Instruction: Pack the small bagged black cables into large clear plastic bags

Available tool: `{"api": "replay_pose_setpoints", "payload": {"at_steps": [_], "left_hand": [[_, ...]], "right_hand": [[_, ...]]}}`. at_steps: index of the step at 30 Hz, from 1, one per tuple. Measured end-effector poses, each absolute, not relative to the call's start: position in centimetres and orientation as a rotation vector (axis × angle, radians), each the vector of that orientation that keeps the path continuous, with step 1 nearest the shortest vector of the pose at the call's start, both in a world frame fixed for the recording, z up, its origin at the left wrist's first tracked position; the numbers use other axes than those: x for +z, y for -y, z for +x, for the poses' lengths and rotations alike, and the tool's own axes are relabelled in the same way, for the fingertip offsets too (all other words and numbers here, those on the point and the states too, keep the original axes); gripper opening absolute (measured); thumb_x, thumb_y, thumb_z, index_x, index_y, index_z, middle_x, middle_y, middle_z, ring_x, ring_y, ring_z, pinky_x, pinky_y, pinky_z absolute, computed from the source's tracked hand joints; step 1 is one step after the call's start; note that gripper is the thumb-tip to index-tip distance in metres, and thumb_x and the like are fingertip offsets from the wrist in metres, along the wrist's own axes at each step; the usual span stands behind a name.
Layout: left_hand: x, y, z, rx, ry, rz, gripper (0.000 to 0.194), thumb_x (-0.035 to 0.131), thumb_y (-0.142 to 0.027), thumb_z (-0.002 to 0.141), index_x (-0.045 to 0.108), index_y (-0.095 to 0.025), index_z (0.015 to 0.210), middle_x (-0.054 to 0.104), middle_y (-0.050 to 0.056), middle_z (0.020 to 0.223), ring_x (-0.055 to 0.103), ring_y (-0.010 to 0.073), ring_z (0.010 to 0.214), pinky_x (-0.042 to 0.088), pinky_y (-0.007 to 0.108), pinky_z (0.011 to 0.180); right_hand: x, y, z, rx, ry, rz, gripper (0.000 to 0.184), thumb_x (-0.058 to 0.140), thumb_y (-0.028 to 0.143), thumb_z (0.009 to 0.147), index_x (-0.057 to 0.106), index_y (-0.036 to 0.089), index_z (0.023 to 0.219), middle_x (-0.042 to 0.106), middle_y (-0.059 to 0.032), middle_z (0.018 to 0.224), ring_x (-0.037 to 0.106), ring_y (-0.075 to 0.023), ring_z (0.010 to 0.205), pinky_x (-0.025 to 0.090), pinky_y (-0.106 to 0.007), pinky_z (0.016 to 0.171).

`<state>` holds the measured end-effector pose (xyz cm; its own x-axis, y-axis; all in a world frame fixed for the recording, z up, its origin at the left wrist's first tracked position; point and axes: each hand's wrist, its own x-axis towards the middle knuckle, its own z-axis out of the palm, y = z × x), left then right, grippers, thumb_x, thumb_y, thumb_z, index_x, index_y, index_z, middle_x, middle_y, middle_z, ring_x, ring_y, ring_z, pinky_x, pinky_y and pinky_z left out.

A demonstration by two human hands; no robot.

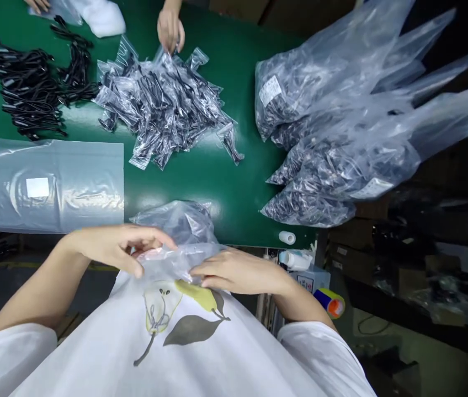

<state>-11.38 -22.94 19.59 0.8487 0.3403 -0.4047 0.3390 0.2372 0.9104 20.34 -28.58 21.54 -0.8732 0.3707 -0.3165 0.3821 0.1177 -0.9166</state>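
A clear plastic bag lies at the table's near edge in front of my body, its mouth turned toward me. My right hand is closed on the near rim of that bag, its fingertips pinching the film. On the other side of the mouth is my left hand, thumb and fingers spread apart, touching or just beside the film. Beyond the bag spreads a heap of black cables in small clear zip bags. What the large bag contains is hard to make out.
Bundled black cables lie at the far left, above a flat stack of clear bags with a white label. Filled large bags stand at the right. A co-worker's hand touches the heap. A white roll sits near the edge.
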Motion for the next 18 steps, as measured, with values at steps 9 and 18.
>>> {"api": "replay_pose_setpoints", "payload": {"at_steps": [9, 18], "left_hand": [[-0.2, 7.2, -9.6, 0.085, -1.923, 1.691, 0.099, 0.068, -0.053, 0.083, 0.026, -0.004, 0.158, 0.03, 0.03, 0.162, 0.027, 0.0417, 0.151, 0.026, 0.056, 0.12], [-6.1, 14.2, -5.2, -0.055, -1.743, 1.904, 0.075, 0.055, -0.026, 0.092, 0.028, -0.008, 0.16, 0.018, 0.025, 0.168, 0.015, 0.0363, 0.158, 0.018, 0.054, 0.124]], "right_hand": [[3.7, 3.8, 11.7, -1.343, -2.421, 1.674, 0.044, 0.04, 0.022, 0.103, 0.056, 0.013, 0.143, 0.058, -0.0152, 0.146, 0.058, -0.0218, 0.132, 0.045, -0.038, 0.114], [-7.4, 12.5, 15.2, -0.809, -2.454, 1.561, 0.053, 0.037, 0.019, 0.102, 0.041, 0.007, 0.154, 0.036, -0.0212, 0.162, 0.043, -0.03, 0.145, 0.027, -0.049, 0.125]]}}
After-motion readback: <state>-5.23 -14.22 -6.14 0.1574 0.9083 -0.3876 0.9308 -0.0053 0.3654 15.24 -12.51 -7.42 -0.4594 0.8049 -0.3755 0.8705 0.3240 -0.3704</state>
